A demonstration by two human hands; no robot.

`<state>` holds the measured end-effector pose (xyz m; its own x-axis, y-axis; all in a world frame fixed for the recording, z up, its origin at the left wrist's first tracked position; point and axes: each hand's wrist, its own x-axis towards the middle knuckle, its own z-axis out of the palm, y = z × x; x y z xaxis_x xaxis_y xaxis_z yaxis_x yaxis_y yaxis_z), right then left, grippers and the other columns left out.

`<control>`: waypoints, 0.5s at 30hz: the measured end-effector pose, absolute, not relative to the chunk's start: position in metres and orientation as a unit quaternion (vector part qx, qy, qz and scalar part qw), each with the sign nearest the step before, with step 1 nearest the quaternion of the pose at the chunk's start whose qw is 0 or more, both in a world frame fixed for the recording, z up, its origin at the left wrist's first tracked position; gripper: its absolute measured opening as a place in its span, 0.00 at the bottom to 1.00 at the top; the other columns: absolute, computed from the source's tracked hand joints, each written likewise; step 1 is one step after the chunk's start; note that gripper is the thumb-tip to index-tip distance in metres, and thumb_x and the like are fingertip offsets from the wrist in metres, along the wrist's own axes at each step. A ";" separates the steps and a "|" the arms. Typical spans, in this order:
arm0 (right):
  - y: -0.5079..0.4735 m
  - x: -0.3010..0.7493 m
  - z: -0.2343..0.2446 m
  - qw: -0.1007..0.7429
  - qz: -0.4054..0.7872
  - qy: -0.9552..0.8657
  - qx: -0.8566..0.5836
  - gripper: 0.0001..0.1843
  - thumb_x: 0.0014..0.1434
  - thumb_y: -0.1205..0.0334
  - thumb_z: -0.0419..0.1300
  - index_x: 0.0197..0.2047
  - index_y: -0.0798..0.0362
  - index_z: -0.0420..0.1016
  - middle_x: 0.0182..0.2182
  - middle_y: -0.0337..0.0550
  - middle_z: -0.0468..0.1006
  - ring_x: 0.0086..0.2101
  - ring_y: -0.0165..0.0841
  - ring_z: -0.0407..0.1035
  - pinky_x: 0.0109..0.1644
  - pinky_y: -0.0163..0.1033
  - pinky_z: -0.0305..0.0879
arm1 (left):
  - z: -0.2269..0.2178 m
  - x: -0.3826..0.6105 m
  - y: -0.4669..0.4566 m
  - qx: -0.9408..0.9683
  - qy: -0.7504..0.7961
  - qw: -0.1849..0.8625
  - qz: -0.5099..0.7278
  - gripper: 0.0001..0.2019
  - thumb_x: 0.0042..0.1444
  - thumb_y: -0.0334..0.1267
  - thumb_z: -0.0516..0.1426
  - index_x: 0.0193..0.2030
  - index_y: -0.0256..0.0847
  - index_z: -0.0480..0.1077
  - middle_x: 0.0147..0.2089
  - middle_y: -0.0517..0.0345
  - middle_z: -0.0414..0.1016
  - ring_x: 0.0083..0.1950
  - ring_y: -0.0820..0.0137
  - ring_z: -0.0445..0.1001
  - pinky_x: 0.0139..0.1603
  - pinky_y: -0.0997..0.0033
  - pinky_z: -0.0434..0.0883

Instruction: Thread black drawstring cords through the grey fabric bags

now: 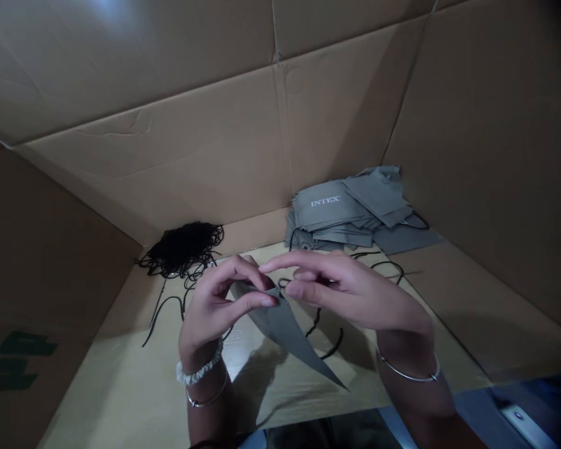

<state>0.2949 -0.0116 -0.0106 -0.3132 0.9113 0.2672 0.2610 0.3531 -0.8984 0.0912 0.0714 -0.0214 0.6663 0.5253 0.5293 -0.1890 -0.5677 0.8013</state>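
Between thumb and fingers, my left hand [227, 299] pinches the top corner of a grey fabric pouch [285, 327]. The pouch hangs at a slant over the table, its lower tip pointing right and toward me. A small loop of black cord [284, 283] stands out at the pinched corner. My right hand [341, 287] is closed at that loop, its thumb against the cord and its index finger reaching over to my left fingertips. Loose black cord ends show below and behind the pouch. The inner fingers of both hands are partly hidden.
A tangled heap of black cords [184, 246] lies at the back left of the table [121, 374]. At the back right is a pile of grey pouches [346, 209], one printed INTEX. Cardboard walls [191, 137] enclose the back and sides.
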 end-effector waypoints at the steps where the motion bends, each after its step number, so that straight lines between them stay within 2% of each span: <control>1: -0.008 0.294 -0.012 0.417 0.405 -0.716 -0.388 0.16 0.69 0.53 0.53 0.56 0.46 0.70 0.21 0.30 0.63 0.22 0.25 0.56 0.27 0.31 0.54 | -0.022 0.092 0.071 0.782 0.103 0.459 0.408 0.07 0.53 0.27 0.65 0.33 0.38 0.71 0.29 0.60 0.73 0.31 0.74 0.72 0.32 0.73 0.68; 6: 0.000 0.293 -0.017 0.438 0.419 -0.708 -0.362 0.12 0.68 0.53 0.55 0.49 0.50 0.72 0.24 0.31 0.65 0.24 0.24 0.58 0.27 0.30 0.54 | -0.023 0.096 0.070 0.764 0.122 0.453 0.443 0.07 0.50 0.26 0.67 0.31 0.38 0.74 0.29 0.59 0.75 0.30 0.73 0.73 0.30 0.74 0.69; 11: -0.002 0.293 -0.018 0.455 0.414 -0.697 -0.369 0.09 0.68 0.55 0.56 0.44 0.51 0.71 0.29 0.35 0.70 0.29 0.25 0.64 0.31 0.31 0.58 | -0.023 0.100 0.069 0.767 0.111 0.431 0.462 0.05 0.52 0.26 0.66 0.30 0.38 0.75 0.29 0.58 0.77 0.31 0.72 0.75 0.33 0.72 0.72; 15: -0.009 0.292 -0.011 0.439 0.395 -0.702 -0.400 0.09 0.68 0.55 0.54 0.44 0.51 0.70 0.29 0.34 0.71 0.28 0.26 0.63 0.30 0.31 0.58 | -0.026 0.100 0.070 0.768 0.102 0.418 0.474 0.04 0.53 0.27 0.65 0.31 0.38 0.75 0.28 0.58 0.77 0.30 0.72 0.74 0.32 0.71 0.71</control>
